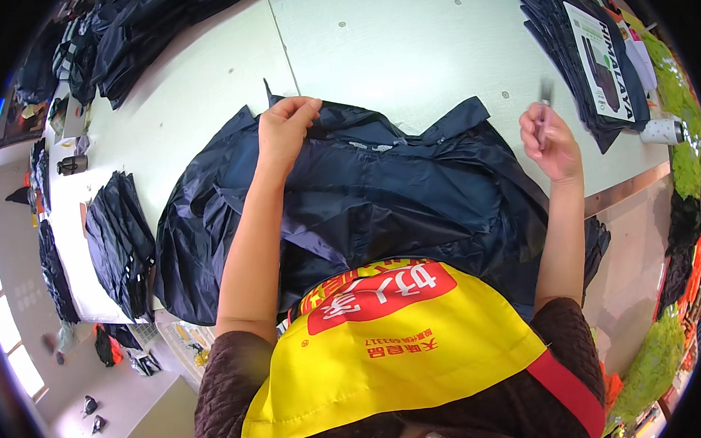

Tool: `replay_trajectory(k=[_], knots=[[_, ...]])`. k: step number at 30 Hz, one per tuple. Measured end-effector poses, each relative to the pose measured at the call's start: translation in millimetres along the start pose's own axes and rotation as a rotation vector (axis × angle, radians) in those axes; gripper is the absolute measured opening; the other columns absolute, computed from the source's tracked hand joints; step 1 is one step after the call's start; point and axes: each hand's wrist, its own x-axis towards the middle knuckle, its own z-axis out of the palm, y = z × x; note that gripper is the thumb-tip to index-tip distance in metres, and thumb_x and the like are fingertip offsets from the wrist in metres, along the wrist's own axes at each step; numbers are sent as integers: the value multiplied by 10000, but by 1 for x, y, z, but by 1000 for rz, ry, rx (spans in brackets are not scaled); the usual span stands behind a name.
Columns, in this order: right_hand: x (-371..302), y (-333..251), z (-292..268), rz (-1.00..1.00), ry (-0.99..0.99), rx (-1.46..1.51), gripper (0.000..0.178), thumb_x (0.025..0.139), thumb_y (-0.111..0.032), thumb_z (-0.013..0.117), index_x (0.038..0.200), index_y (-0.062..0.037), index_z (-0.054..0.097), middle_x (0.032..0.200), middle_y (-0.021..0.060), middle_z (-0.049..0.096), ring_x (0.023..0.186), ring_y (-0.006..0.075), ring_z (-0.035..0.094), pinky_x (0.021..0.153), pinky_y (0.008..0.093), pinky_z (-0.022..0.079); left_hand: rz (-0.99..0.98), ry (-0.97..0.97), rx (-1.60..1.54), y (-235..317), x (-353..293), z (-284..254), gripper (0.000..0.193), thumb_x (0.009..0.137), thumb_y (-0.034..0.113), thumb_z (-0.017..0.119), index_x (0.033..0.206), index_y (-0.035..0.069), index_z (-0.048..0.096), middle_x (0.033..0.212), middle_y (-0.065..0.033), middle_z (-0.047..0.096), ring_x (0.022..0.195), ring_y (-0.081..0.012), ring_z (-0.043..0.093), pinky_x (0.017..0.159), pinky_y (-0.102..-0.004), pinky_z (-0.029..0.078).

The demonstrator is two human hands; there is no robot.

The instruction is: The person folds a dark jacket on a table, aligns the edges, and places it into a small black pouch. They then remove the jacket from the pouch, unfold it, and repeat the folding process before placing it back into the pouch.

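Observation:
A dark navy jacket (389,193) of shiny, thin fabric lies spread before me, its collar toward the far side and its near part hidden by my apron. My left hand (289,131) is closed in a pinch at the upper left edge of the jacket, by the collar. A thin pointed piece stands up just beyond those fingers. Off the jacket's right side, my right hand (552,141) is raised, fingers curled round a small slim tool (545,102). The tool's dark upper end is smeared by motion, so its kind is unclear.
Dark folded garments (122,239) lie at the left. More dark clothing (143,39) is heaped at the far left. A stack of dark garments (564,57) with a printed card sits far right, beside a pale cylindrical container (663,131). The white table (405,42) has a seam.

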Motion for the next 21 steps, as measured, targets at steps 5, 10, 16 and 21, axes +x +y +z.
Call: replay_trajectory(k=[5,10,16,21], knots=[[44,24,53,194,57,-287,253,904,-202,522,1061,-4,516,664,-70,409,498,-18,334,395,120,246,135,19,627,11,2,17,330,834,351,613,846,31,690,760,-126,664,698,-225,635,644,-333,485],[69,57,90,286,29,-275,183,893,-185,568,997,-36,550,656,-89,399,488,-23,323,399,121,241,74,-70,1099,3,28,65,484,729,551,636,800,76,693,808,-144,672,778,-320,651,678,-417,499],[67,80,89,310,1,-132,181,919,-221,555,973,-49,559,636,-88,384,482,-16,318,408,140,226,142,-162,607,-32,32,48,325,795,345,662,817,21,655,750,-138,646,722,-250,627,674,-348,485],[65,87,84,309,73,-161,210,938,-253,524,966,-49,563,641,-81,384,495,-9,319,418,141,222,71,-98,-117,-31,36,28,228,907,228,575,865,4,582,793,-45,633,691,-106,570,659,-236,473]])
